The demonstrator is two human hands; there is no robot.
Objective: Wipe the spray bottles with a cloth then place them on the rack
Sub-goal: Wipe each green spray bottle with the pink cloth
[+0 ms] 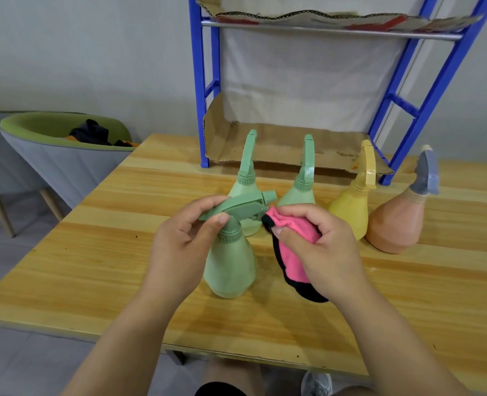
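The spray head (241, 206) of a green bottle (231, 267) is pinched between the thumb and fingers of the left hand (185, 238). A pink cloth (293, 252) with a black edge is bunched in the curled fingers of the right hand (319, 247) and pressed against the trigger side of that head. The bottle is upright over the table (93, 252); whether its base rests there cannot be told.

Since only the head is held, the body could be swung by a firm wipe and knocked into the 2 green bottles (243, 190) just behind it. The trigger could also be squeezed through the cloth, and any liquid inside would be sprayed. The hanging tail of the cloth could be dragged across the table.

No fill level can be made out in the held bottle, nor in the yellow bottle (351, 210) or orange bottle (396, 224) to the right. The rack (199, 81) is lined with cardboard (279, 144), and no bottle is seen on it. A dark bundle (92, 132) is held in the chair (50, 161).
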